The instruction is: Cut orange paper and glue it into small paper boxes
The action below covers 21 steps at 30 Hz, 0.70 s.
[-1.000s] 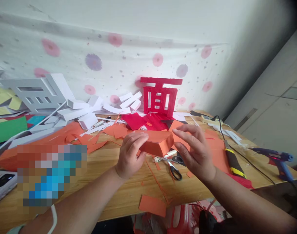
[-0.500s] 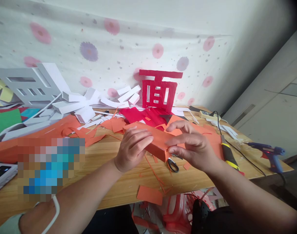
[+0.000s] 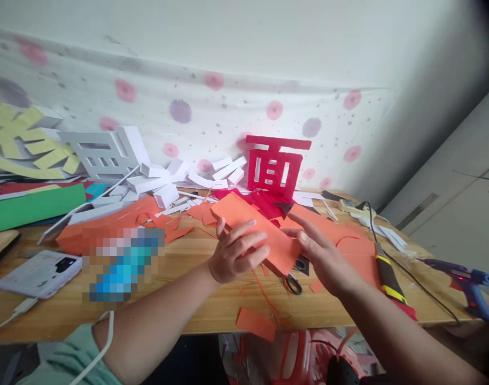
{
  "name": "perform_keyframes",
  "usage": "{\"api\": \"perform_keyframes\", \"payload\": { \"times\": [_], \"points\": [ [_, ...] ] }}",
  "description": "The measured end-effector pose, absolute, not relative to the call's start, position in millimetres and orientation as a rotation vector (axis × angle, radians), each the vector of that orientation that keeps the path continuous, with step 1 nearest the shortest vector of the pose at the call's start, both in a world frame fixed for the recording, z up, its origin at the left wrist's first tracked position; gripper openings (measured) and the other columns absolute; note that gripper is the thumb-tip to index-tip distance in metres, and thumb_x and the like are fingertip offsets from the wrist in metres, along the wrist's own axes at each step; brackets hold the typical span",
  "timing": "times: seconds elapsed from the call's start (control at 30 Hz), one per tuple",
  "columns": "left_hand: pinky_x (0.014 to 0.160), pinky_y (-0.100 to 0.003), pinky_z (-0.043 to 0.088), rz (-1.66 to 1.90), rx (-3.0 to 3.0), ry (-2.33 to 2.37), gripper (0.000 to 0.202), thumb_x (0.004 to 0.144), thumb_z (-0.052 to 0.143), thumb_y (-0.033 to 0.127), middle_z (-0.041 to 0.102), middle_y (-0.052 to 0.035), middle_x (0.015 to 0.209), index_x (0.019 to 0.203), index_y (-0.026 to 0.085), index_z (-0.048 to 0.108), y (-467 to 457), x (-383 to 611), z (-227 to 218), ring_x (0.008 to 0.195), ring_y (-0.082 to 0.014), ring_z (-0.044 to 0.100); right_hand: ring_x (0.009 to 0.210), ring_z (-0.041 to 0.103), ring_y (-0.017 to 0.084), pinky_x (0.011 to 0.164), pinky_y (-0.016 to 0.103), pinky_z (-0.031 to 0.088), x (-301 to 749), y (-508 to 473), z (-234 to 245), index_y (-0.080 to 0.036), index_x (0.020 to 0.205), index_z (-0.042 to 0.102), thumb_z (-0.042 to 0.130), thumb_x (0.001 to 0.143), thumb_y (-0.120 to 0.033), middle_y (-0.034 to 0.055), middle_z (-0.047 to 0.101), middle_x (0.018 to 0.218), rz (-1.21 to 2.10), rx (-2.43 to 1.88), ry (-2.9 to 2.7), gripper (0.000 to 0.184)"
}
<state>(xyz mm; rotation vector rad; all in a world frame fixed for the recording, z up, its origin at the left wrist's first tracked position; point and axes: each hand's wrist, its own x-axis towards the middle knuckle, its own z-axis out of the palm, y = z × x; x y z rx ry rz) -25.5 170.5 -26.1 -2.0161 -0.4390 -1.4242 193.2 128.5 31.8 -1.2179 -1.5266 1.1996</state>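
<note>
Both my hands hold an orange paper-covered block (image 3: 255, 227) above the wooden table (image 3: 212, 310). My left hand (image 3: 235, 252) grips its near left side, fingers spread over the top face. My right hand (image 3: 323, 255) holds the right end, with fingers stretched along the edge. The block is tilted so its broad orange face shows. Black-handled scissors (image 3: 294, 282) lie on the table just under my right hand.
A red cut-out character (image 3: 275, 167) stands against the flowered wall cloth. White foam strips (image 3: 164, 179), orange paper scraps (image 3: 108, 224), a utility knife (image 3: 388, 275), a blue glue gun (image 3: 466, 283) and a white phone (image 3: 39, 272) lie around. A green sheet (image 3: 28, 206) sits at left.
The block has been turned so its broad face tips up toward me, and my right fingers have straightened along its end. The camera has shifted left, showing a phone and yellow cut-outs.
</note>
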Motion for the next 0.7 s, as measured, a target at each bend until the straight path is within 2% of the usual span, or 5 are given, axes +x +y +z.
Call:
{"api": "perform_keyframes", "payload": {
  "times": [0.13, 0.27, 0.47, 0.57, 0.7],
  "points": [
    [0.119, -0.051, 0.001, -1.419, -1.983, -0.345, 0.024, 0.077, 0.064, 0.012, 0.067, 0.0022, 0.114, 0.093, 0.029, 0.056, 160, -20, -27, 0.137, -0.0216, 0.040, 0.105, 0.064, 0.029, 0.090, 0.040, 0.049, 192, 121, 34, -0.020, 0.126, 0.056, 0.080, 0.066, -0.043, 0.0099, 0.069, 0.110, 1.536, -1.174, -1.325, 0.069],
    [0.117, -0.054, -0.001, -1.483, -1.960, -0.572, 0.036, 0.076, 0.065, 0.013, 0.059, -0.0008, 0.127, 0.104, 0.035, 0.059, 154, -22, -34, 0.144, -0.0267, 0.027, 0.084, 0.068, 0.024, 0.079, 0.036, 0.050, 189, 107, 24, -0.014, 0.132, 0.048, 0.083, 0.062, -0.035, 0.0060, 0.071, 0.088, 1.537, -1.041, -1.217, 0.081],
    [0.089, -0.047, 0.049, -2.873, -2.230, -1.707, 0.051, 0.083, 0.061, 0.045, 0.056, -0.0140, 0.127, 0.126, 0.024, 0.044, 116, -25, -30, 0.113, -0.0283, 0.059, 0.087, 0.067, 0.024, 0.081, 0.038, 0.051, 156, 86, 3, -0.016, 0.136, 0.040, 0.080, 0.066, -0.043, 0.0040, 0.069, 0.085, 1.246, -0.969, -1.112, 0.085],
    [0.078, -0.037, 0.053, -3.423, -2.438, -1.715, 0.053, 0.078, 0.068, 0.044, 0.061, -0.0084, 0.118, 0.123, 0.027, 0.044, 90, -21, -20, 0.098, -0.0226, 0.065, 0.096, 0.065, 0.026, 0.088, 0.042, 0.049, 136, 75, -6, -0.018, 0.136, 0.039, 0.078, 0.068, -0.045, 0.0075, 0.069, 0.097, 1.175, -0.928, -1.149, 0.083],
    [0.082, -0.031, 0.051, -3.455, -2.431, -1.684, 0.051, 0.070, 0.078, 0.027, 0.066, -0.0052, 0.114, 0.114, 0.025, 0.055, 67, -28, -9, 0.100, -0.0201, 0.064, 0.099, 0.064, 0.028, 0.089, 0.045, 0.048, 124, 66, -4, -0.020, 0.136, 0.041, 0.079, 0.067, -0.048, 0.0093, 0.068, 0.106, 1.186, -0.878, -1.237, 0.084]
  ]
}}
